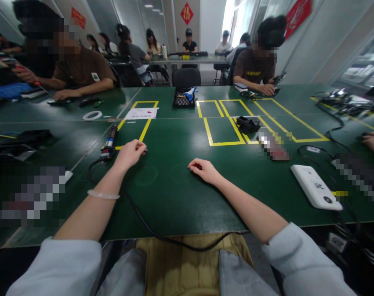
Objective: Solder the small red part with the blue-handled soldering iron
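Observation:
My left hand [129, 155] is over the green table [171, 197], its fingers curled together. A tiny dark spot shows at its fingertips; I cannot make out what it is. Just left of this hand lies a dark cylindrical tool with a blue band [110, 139], like an electric screwdriver, with a black cord at its near end. My right hand [205, 170] rests near the table's middle, thumb and fingers closed in a loose curl, with nothing visible in them. Beyond it sits a black plastic part [247, 124]. A black cable [149, 230] runs below both hands and hangs over the front edge.
Yellow tape outlines [226, 144] mark the table, with a white paper [142, 113] on one. Further back stands a black tray [183, 98]. A white power bank [316, 187] lies at right, a tape roll [92, 115] at left. Several people work around the tables.

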`<state>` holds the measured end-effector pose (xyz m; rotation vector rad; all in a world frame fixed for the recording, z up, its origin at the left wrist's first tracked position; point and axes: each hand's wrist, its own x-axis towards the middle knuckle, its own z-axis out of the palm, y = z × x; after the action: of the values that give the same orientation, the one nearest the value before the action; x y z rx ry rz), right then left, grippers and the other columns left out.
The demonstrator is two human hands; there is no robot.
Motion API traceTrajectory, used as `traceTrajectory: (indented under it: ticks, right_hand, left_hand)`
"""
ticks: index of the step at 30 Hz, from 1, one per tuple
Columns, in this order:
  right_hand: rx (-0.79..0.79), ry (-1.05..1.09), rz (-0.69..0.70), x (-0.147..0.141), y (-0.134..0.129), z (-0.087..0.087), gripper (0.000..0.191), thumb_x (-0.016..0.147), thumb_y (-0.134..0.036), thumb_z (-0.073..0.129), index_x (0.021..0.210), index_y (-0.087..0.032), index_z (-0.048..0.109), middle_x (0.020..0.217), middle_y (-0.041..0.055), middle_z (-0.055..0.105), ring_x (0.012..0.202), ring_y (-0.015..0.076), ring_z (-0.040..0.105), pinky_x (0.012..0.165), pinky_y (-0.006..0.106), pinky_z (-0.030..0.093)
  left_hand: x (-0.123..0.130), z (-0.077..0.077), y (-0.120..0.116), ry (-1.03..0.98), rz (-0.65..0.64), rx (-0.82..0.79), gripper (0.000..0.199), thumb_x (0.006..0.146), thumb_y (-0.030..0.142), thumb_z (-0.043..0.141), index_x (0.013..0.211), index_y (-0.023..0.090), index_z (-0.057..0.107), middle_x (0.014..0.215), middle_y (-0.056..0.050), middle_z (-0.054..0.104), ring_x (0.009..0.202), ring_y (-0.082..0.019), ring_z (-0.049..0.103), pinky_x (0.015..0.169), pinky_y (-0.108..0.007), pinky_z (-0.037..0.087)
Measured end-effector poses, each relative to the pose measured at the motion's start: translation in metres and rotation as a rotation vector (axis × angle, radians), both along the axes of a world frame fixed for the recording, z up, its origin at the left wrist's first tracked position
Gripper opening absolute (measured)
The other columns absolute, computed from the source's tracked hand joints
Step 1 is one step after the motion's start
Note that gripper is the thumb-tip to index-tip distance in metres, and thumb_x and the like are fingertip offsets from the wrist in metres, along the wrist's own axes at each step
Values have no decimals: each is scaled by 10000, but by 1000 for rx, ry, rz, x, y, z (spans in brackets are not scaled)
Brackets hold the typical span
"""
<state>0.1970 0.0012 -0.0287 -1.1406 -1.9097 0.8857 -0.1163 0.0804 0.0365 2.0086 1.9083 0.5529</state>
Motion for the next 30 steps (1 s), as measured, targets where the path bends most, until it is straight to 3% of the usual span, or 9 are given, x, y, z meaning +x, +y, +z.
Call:
traceTrajectory:
  ticks: [2,4,8,11,16,21,26,30]
  right_hand:
    - [-7,8,-2,0,0,0,134,854,-217,543,900,-164,657,773,6,646,660,116,534,656,239,413]
    - [-18,43,2,0,-1,0,141,847,-219,544,939,-166,637,775,1,635,660,114,535,667,242,425]
    - [-24,119,62,0,-2,-3,268,835,-241,572,1096,-185,557,793,-19,621,648,103,529,673,239,441]
    - [-4,104,119,-2,-3,-4,276,830,-252,599,1095,-190,551,797,-18,616,652,104,526,672,241,441]
    - [33,59,139,-4,-4,-1,138,824,-244,613,944,-178,594,789,-8,596,688,115,534,679,248,436]
    - [-40,125,41,-3,-2,0,191,827,-304,617,953,-163,590,747,-18,573,642,107,506,634,241,425]
    - [-90,155,24,-2,0,0,217,828,-358,615,915,-160,595,767,-1,600,642,107,511,626,242,430]
    - [-109,189,33,-2,1,-2,242,819,-358,630,961,-168,582,794,0,607,653,105,521,635,240,440]
  left_hand:
    - [33,-4,-10,-245,-223,-91,359,850,445,510,1020,153,630,917,-75,702,817,-192,650,754,-301,490]
    - [62,-10,-22,-361,-404,-171,395,824,463,550,1044,150,651,915,-76,701,831,-190,642,751,-309,489]
    - [98,-20,-45,-500,-609,-331,454,814,425,586,1178,157,626,853,-47,683,777,-167,614,705,-287,463]
    - [107,-27,-54,-572,-635,-372,495,816,396,602,1240,143,580,805,-29,657,717,-148,585,672,-269,440]
    - [110,-32,-58,-605,-651,-373,475,834,377,586,1241,133,560,855,-39,644,774,-154,589,732,-283,445]
    - [113,-33,-62,-586,-612,-229,423,809,351,626,1184,164,577,1033,-70,627,804,-137,578,747,-278,459]
    - [115,-34,-66,-518,-579,-78,296,817,356,630,1050,178,587,962,-48,646,755,-131,568,699,-270,459]
    - [116,-33,-68,-521,-567,-59,263,839,349,601,1041,183,577,1004,-54,659,793,-141,599,751,-290,477]
